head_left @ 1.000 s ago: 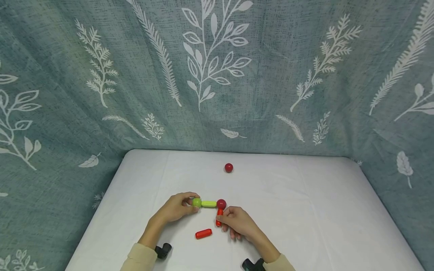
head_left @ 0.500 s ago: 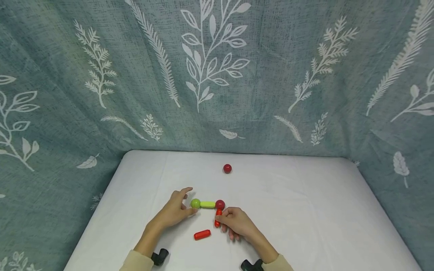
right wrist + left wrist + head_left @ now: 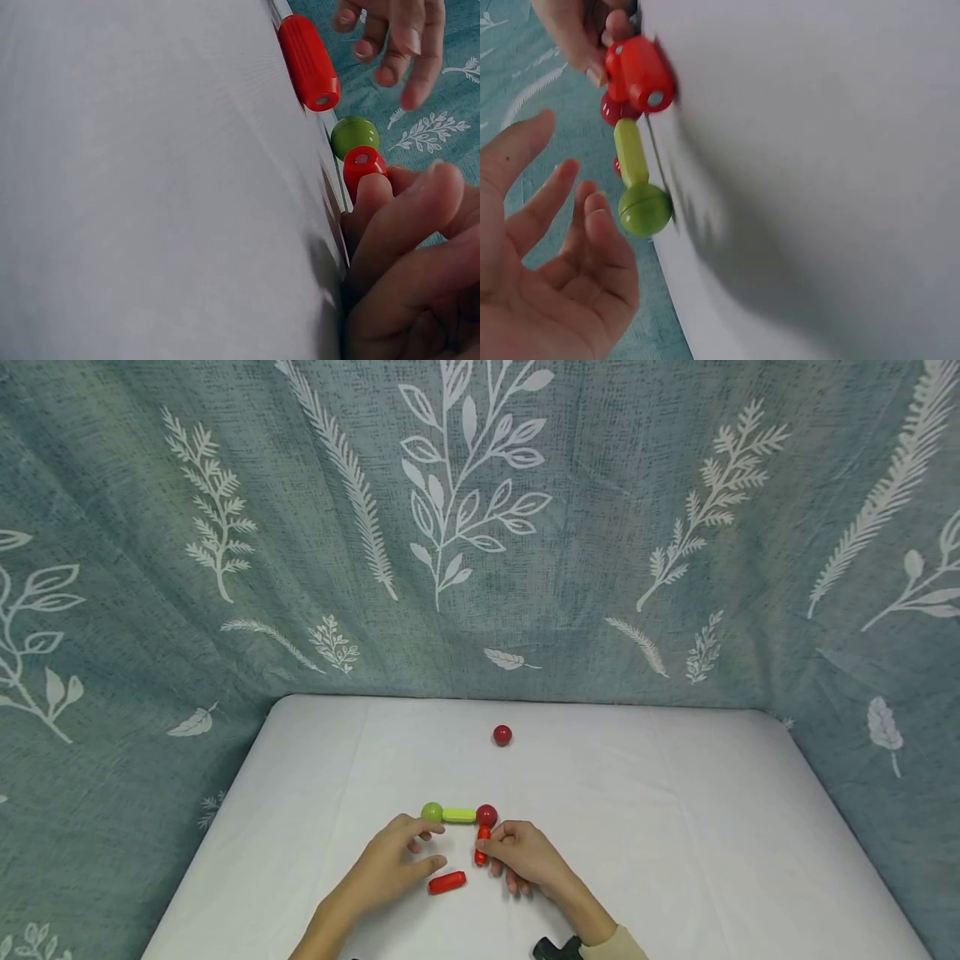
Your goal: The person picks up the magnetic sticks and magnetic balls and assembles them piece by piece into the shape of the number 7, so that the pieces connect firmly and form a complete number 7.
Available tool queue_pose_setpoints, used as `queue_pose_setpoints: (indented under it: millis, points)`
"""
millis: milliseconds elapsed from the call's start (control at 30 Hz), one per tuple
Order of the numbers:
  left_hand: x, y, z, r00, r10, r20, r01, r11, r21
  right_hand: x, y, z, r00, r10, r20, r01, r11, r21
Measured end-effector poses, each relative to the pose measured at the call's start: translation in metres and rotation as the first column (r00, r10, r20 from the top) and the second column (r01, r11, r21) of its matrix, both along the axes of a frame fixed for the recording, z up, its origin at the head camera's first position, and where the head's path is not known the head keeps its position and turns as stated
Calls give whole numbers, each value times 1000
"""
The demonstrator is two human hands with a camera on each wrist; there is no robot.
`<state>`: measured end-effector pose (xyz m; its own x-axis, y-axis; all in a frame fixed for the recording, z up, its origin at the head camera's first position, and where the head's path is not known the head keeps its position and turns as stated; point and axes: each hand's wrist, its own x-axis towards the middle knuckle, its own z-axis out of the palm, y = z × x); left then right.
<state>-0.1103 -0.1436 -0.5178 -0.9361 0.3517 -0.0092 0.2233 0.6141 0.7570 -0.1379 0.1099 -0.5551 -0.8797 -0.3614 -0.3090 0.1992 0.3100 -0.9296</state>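
My right hand (image 3: 527, 853) pinches a red rod (image 3: 481, 855) whose far end meets a dark red ball (image 3: 487, 815). From that ball a lime green rod (image 3: 459, 815) runs left to a green ball (image 3: 432, 811), so the pieces form a corner on the table. My left hand (image 3: 393, 864) hovers with thumb and fingers spread, holding nothing, just left of a loose red rod (image 3: 447, 882). In the left wrist view the loose rod (image 3: 649, 73) overlaps the held one, and its end shows a pale metallic disc. The right wrist view shows the held rod (image 3: 365, 166) between fingertips.
Another dark red ball (image 3: 502, 735) lies alone toward the back of the white table (image 3: 637, 793). A teal curtain (image 3: 585, 568) with white leaf prints hangs behind and at the sides. A black wrist device (image 3: 557, 948) sits by the right sleeve.
My left hand has let go of the green ball and come back toward the loose red rod, fingers spread. The right hand keeps its pinch on the other red rod.
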Motion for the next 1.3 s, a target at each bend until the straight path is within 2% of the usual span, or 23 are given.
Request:
queue_pose_setpoints:
  millis: [167, 333, 700, 933, 1300]
  points:
    - [6, 4, -6, 994, -103, 42, 105, 994, -39, 0, 0, 1, 1000, -2, 0, 2, 1000, 5]
    - [10, 8, -10, 987, -153, 47, 156, 986, -62, 1, 0, 3, 1000, -1, 2, 1, 1000, -1]
    - [10, 13, -17, 987, -145, 70, 151, 984, -96, 1, 1, 2, 1000, 5, 8, -4, 1000, -15]
    - [10, 15, -19, 988, -140, 61, 146, 983, -109, 2, 2, 2, 1000, 9, 4, -9, 1000, -17]
    - [12, 19, -14, 990, -133, 57, 139, 981, -138, 2, 2, 1, 1000, 8, -4, -9, 1000, -4]
